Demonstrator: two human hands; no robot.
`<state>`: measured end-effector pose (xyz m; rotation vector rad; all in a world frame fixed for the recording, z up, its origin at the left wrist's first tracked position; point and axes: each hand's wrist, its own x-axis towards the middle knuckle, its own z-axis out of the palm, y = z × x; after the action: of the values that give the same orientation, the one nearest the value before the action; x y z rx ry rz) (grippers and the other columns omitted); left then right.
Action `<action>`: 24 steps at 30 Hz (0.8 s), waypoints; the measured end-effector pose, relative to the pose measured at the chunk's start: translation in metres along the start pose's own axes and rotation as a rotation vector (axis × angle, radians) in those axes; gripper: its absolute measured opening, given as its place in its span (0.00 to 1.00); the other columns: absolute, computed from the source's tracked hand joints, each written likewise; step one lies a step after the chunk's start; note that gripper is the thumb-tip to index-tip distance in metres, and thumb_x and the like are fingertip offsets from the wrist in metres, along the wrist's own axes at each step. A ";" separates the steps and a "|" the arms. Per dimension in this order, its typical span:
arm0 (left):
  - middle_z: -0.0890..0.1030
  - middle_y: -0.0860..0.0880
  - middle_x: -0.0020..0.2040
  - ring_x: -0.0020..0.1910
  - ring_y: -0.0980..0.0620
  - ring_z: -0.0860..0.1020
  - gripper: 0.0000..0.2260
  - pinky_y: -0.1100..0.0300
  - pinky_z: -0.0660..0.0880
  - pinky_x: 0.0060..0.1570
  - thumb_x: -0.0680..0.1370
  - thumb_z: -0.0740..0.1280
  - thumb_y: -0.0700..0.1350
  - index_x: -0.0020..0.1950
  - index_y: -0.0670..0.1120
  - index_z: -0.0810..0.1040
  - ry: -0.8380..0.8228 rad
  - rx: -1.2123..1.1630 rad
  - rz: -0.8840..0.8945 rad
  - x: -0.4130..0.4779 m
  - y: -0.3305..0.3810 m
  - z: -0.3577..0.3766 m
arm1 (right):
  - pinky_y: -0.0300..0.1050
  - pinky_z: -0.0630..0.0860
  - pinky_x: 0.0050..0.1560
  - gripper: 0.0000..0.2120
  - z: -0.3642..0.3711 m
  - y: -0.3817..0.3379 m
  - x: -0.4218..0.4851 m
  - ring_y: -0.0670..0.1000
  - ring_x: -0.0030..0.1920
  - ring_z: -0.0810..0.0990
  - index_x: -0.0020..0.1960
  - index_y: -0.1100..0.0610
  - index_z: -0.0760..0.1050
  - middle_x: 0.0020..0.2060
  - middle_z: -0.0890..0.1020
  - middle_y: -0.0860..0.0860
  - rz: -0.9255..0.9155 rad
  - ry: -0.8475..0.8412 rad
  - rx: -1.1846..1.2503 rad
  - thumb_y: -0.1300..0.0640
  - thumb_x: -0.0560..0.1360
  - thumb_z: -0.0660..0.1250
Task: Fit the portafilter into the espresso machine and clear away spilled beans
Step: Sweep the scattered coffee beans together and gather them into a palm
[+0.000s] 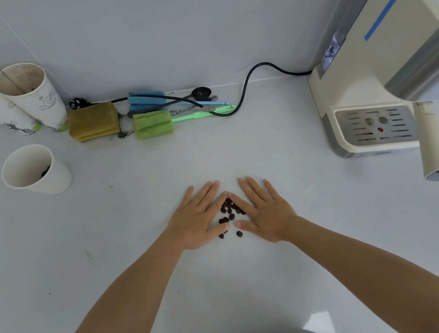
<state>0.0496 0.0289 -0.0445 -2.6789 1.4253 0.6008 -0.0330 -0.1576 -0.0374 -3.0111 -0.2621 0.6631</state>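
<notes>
Several dark coffee beans [229,215] lie in a small heap on the white counter [126,241]. My left hand [197,220] and my right hand [264,211] rest flat on the counter on either side of the heap, fingers spread, index fingertips nearly meeting beyond it. Neither hand holds anything. The cream espresso machine [389,69] stands at the right. A cream portafilter handle [433,146] sticks out from under its head, over the drip tray [376,128].
A paper cup [34,171] with a few beans inside stands at the left; two more paper cups [9,97] lean by the wall. Sponges [93,122], brushes [152,124], a scoop [201,93] and the machine's black cord [249,78] lie along the back wall.
</notes>
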 end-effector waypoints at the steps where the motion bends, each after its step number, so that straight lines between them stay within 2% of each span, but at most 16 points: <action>1: 0.30 0.52 0.69 0.69 0.53 0.28 0.31 0.52 0.30 0.68 0.76 0.44 0.63 0.73 0.51 0.35 -0.003 -0.008 -0.002 -0.004 0.003 0.002 | 0.53 0.29 0.69 0.32 0.001 -0.002 -0.002 0.53 0.67 0.24 0.66 0.44 0.23 0.68 0.27 0.52 -0.012 0.003 0.001 0.33 0.67 0.29; 5: 0.31 0.52 0.70 0.68 0.52 0.28 0.32 0.52 0.30 0.69 0.77 0.44 0.62 0.74 0.48 0.38 0.017 -0.029 -0.027 -0.020 0.015 0.010 | 0.53 0.29 0.70 0.31 0.006 -0.011 -0.012 0.54 0.67 0.25 0.66 0.45 0.23 0.68 0.27 0.52 -0.054 0.013 0.004 0.34 0.69 0.30; 9: 0.33 0.51 0.72 0.68 0.50 0.28 0.31 0.51 0.29 0.68 0.78 0.45 0.60 0.73 0.46 0.38 0.048 -0.041 -0.067 -0.033 0.028 0.017 | 0.53 0.30 0.70 0.33 0.009 -0.020 -0.022 0.54 0.67 0.24 0.66 0.45 0.24 0.68 0.28 0.52 -0.079 0.013 0.023 0.33 0.65 0.25; 13: 0.32 0.51 0.72 0.68 0.54 0.28 0.29 0.53 0.31 0.69 0.79 0.44 0.58 0.73 0.47 0.36 0.065 -0.178 -0.205 -0.041 0.034 0.018 | 0.51 0.30 0.70 0.34 0.012 -0.023 -0.027 0.53 0.69 0.26 0.66 0.48 0.23 0.70 0.29 0.53 -0.046 0.052 0.072 0.33 0.65 0.26; 16: 0.38 0.51 0.75 0.71 0.59 0.34 0.26 0.58 0.34 0.70 0.80 0.47 0.53 0.74 0.46 0.39 0.185 -0.496 -0.345 -0.048 0.039 0.011 | 0.48 0.32 0.71 0.33 0.014 -0.025 -0.030 0.53 0.71 0.31 0.67 0.49 0.24 0.73 0.34 0.54 -0.063 0.103 0.086 0.33 0.70 0.32; 19: 0.51 0.51 0.76 0.74 0.58 0.50 0.23 0.63 0.45 0.70 0.80 0.51 0.49 0.74 0.47 0.50 0.388 -1.036 -0.559 -0.057 0.049 -0.002 | 0.47 0.35 0.71 0.33 0.012 -0.031 -0.027 0.55 0.75 0.41 0.69 0.49 0.30 0.75 0.43 0.56 -0.173 0.131 0.106 0.37 0.76 0.47; 22: 0.70 0.47 0.68 0.66 0.53 0.68 0.18 0.60 0.61 0.65 0.80 0.52 0.50 0.67 0.45 0.67 0.536 -1.691 -0.817 -0.065 0.056 -0.017 | 0.51 0.48 0.73 0.32 0.005 -0.039 -0.019 0.57 0.74 0.53 0.74 0.51 0.48 0.75 0.54 0.58 -0.252 0.177 0.136 0.41 0.76 0.55; 24: 0.74 0.43 0.63 0.62 0.48 0.72 0.19 0.57 0.67 0.60 0.80 0.51 0.51 0.64 0.41 0.70 0.538 -2.059 -0.898 -0.073 0.056 -0.017 | 0.55 0.58 0.70 0.27 0.002 -0.043 -0.014 0.60 0.71 0.61 0.72 0.53 0.60 0.72 0.61 0.60 -0.296 0.200 0.132 0.44 0.76 0.59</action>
<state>-0.0264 0.0505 0.0046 -3.9770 -1.9023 1.8068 -0.0528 -0.1178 -0.0302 -2.8015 -0.6101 0.3373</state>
